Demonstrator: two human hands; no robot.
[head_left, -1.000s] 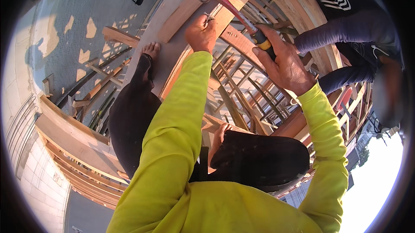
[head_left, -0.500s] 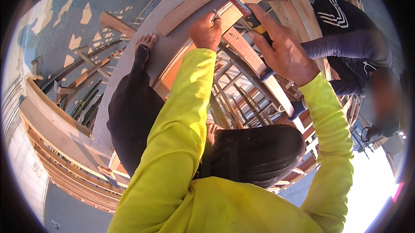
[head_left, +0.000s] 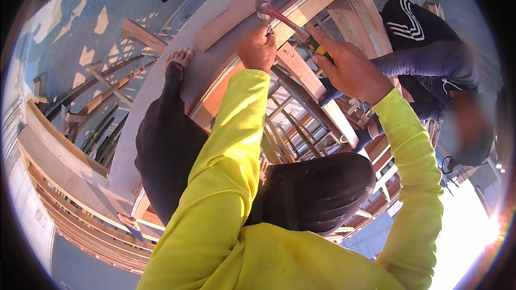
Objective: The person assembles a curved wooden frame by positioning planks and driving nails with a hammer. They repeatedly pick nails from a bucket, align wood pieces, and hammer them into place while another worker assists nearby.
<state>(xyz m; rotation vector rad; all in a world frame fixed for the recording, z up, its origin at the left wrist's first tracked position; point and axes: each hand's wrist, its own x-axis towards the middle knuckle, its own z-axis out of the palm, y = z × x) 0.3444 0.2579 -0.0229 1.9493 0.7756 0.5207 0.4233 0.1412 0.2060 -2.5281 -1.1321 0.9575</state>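
My right hand (head_left: 355, 69) is closed round the yellow-and-black grip of a hammer (head_left: 290, 23) with a red shaft. The hammer head is just above my left hand (head_left: 257, 49), over a nail (head_left: 270, 30) that my left fingertips pinch. The nail's point is hidden by my fingers. My left fist rests by the edge of a long wooden beam (head_left: 306, 8), which borders a grey curved panel (head_left: 212, 67).
My bare foot (head_left: 180, 57) stands on the panel beside a loose plank (head_left: 231, 24). At right a co-worker in a dark top (head_left: 430, 61) sits on the timber frame. Openings between cross-pieces (head_left: 303, 69) show stacked wood below. More framing (head_left: 80, 204) lies at left.
The hammer head has come down from above, toward the nail in my left fingers. My left hand stays almost in place.
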